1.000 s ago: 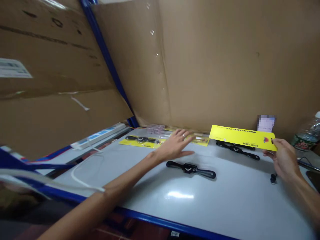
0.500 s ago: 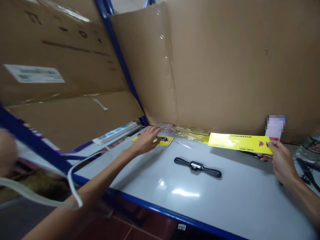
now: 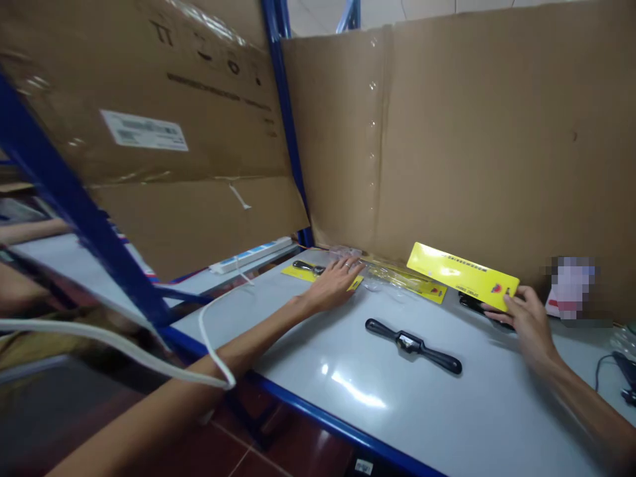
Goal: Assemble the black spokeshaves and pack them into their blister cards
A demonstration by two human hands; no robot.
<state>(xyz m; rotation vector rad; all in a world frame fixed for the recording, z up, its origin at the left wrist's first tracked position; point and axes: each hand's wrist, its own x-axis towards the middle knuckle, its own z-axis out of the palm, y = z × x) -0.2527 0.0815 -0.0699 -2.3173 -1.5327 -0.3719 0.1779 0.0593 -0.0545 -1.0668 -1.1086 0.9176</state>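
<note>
My right hand pinches one end of a yellow card and holds it raised and tilted over the back of the table. Behind that hand, a black tool shows in part. With fingers spread, my left hand is over a yellow card with a black-handled tool at the table's back left, covering part of it. Clear plastic packaging and another yellow card lie between the hands. A black spokeshave rests alone in the middle of the white table.
Cardboard sheets stand behind and to the left. A power strip lies left of the table. A white cable crosses my left forearm. Another person's arm shows at the far left. Black cables lie right.
The view has swung left. The yellow card in my right hand is now tilted and nearer the middle. My left hand has shifted right, uncovering the tool's left handle.
</note>
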